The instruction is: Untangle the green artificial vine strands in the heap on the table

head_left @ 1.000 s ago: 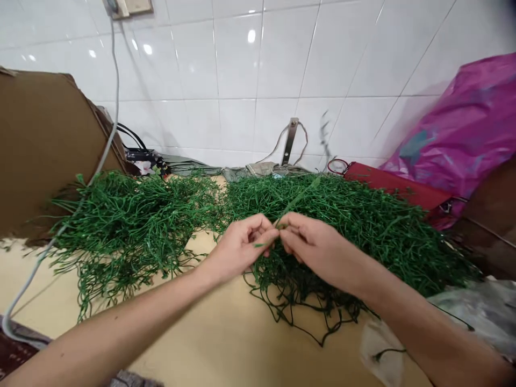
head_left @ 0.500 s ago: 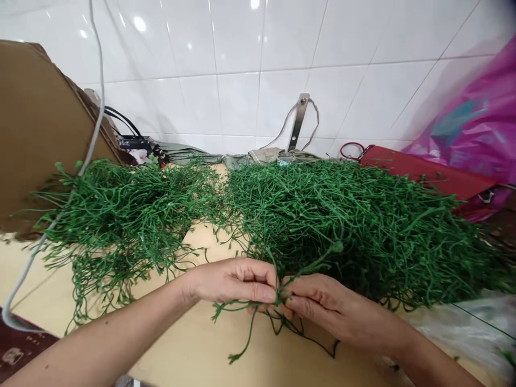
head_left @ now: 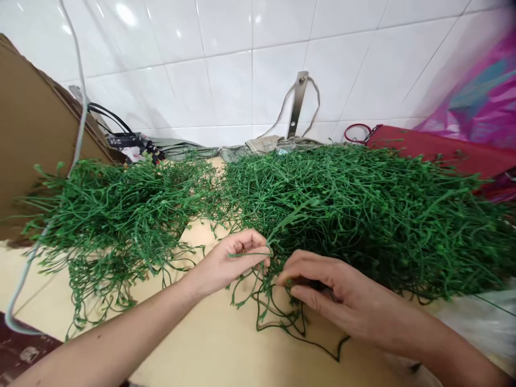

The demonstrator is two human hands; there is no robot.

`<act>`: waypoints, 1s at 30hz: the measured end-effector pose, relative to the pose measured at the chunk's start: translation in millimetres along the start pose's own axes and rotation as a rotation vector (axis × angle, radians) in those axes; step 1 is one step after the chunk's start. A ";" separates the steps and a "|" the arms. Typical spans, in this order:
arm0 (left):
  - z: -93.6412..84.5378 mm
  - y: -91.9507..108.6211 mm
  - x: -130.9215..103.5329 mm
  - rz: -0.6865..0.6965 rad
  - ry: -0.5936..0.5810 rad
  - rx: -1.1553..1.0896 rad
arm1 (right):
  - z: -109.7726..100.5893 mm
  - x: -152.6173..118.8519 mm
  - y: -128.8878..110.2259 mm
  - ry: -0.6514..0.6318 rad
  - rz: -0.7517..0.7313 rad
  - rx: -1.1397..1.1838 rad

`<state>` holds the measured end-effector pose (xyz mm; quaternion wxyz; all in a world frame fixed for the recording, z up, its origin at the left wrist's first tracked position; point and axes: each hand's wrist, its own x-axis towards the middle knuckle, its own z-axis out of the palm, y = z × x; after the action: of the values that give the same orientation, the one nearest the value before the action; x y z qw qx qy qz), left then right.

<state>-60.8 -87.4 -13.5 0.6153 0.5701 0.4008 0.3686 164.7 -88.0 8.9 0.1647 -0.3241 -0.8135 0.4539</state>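
Observation:
My left hand [head_left: 242, 255] is closed in a pinch on a green artificial plant stem [head_left: 292, 219]. Its branched end leans up and to the right, over the large pile. Thin green sprigs [head_left: 264, 290] dangle under the fingers. Beside them, to the right, my right hand [head_left: 326, 282] is curled, thumb and index finger close together; what they hold, if anything, is hidden. A dark green cord [head_left: 282, 325] loops down below both hands onto the pale tabletop [head_left: 209, 344].
A large heap of green stems [head_left: 363, 204] lies behind my right hand, a smaller heap [head_left: 124, 209] at left. Around them are a cardboard box [head_left: 36, 123], a white cable [head_left: 80, 80], a red bag [head_left: 435, 148], a pink plastic bag [head_left: 475, 97] and clear plastic [head_left: 471, 317].
My hands, earlier together at the stem, have moved apart. The left has risen slightly with the stem; the right has drawn back from it. The view has tilted a little.

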 end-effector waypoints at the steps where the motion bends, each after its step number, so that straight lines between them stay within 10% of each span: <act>1: 1.7 -0.8 -0.3 0.016 0.022 0.016 | 1.8 0.6 -1.8 0.047 -0.007 -0.013; 9: 14.5 -9.7 -1.4 0.214 0.074 0.196 | 18.3 9.8 -2.4 0.277 0.110 0.066; 30: 14.5 -4.3 -4.9 0.241 0.132 0.274 | 33.7 13.4 11.0 0.357 0.129 0.149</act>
<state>-49.6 -98.1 -17.0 0.4557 0.6669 0.4154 0.4184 140.0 -96.1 -18.7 0.3005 -0.4376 -0.7132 0.4578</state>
